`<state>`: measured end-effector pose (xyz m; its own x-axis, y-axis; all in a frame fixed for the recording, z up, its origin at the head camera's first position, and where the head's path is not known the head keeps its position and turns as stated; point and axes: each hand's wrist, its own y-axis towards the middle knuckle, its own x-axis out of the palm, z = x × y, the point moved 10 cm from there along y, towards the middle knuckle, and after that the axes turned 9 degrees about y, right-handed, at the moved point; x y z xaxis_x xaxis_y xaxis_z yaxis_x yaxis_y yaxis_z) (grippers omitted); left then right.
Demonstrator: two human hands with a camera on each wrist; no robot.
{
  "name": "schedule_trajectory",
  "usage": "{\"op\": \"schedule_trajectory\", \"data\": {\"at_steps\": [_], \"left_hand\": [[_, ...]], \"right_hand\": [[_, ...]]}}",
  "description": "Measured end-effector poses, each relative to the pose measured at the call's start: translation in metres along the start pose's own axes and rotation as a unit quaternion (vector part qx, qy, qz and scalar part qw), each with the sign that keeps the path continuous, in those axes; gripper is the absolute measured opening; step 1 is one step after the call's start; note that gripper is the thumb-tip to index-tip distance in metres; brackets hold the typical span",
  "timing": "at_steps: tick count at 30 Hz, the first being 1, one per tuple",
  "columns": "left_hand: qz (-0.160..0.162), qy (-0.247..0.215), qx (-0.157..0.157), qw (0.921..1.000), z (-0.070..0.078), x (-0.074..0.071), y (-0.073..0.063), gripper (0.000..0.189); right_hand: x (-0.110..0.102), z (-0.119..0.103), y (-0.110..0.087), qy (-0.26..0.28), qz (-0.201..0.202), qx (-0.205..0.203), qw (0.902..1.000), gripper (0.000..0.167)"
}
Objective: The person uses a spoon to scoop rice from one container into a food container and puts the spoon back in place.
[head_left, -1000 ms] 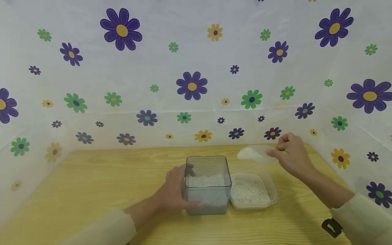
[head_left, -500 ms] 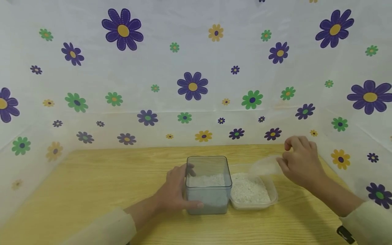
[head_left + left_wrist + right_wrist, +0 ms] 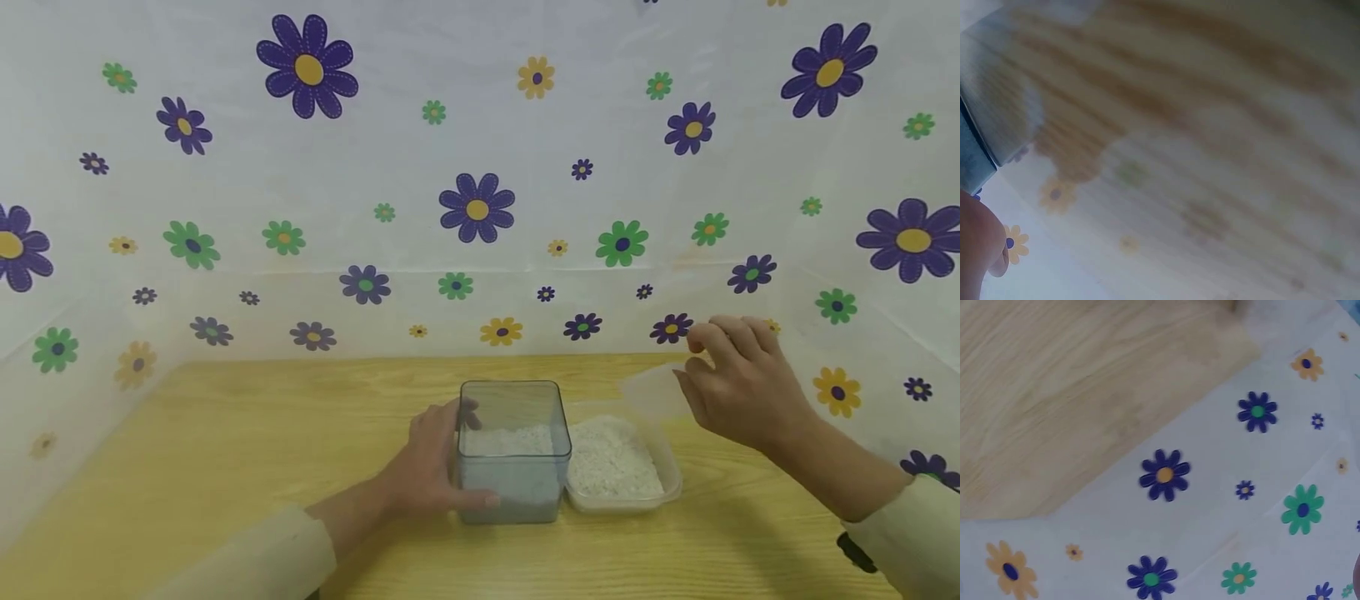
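Note:
My left hand (image 3: 423,467) grips a square, clear grey-blue plastic container (image 3: 510,492) from its left side, thumb across the front and fingers behind. White rice-like grains lie inside it. In the left wrist view a corner of the container (image 3: 975,159) and part of the hand (image 3: 979,240) show at the left edge. My right hand (image 3: 742,387) is raised at the right, pinching a thin translucent scoop (image 3: 654,393) whose handle end is hidden by the fingers. Under the scoop stands a low clear tub (image 3: 667,483) with more white grains (image 3: 613,458), right beside the container.
Both vessels stand on a light wood-grain table (image 3: 300,442). A white flowered sheet (image 3: 405,150) closes off the back and both sides, and the right hand is close to its back right corner.
My right hand moved rightward, the scoop tipping and dipping over the tub, then rose. White contents seen in the scoop earlier no longer show. The left hand and container stayed put.

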<state>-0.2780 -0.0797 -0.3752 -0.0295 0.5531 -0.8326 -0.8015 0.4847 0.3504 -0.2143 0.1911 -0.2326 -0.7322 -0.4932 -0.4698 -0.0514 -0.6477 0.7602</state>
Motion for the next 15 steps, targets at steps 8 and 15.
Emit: {"op": "schedule_trajectory", "data": {"at_steps": [8,15], "left_hand": [[-0.003,0.001,-0.002,1.0000,-0.001,0.000,0.001,0.102],[-0.002,-0.007,-0.002,1.0000,0.001,-0.001,0.001,0.099]], "right_hand": [[-0.009,-0.001,0.038,0.051,0.067,0.095,0.9919,0.056],[0.011,-0.030,0.066,0.081,0.030,0.060,0.9944,0.049]]}}
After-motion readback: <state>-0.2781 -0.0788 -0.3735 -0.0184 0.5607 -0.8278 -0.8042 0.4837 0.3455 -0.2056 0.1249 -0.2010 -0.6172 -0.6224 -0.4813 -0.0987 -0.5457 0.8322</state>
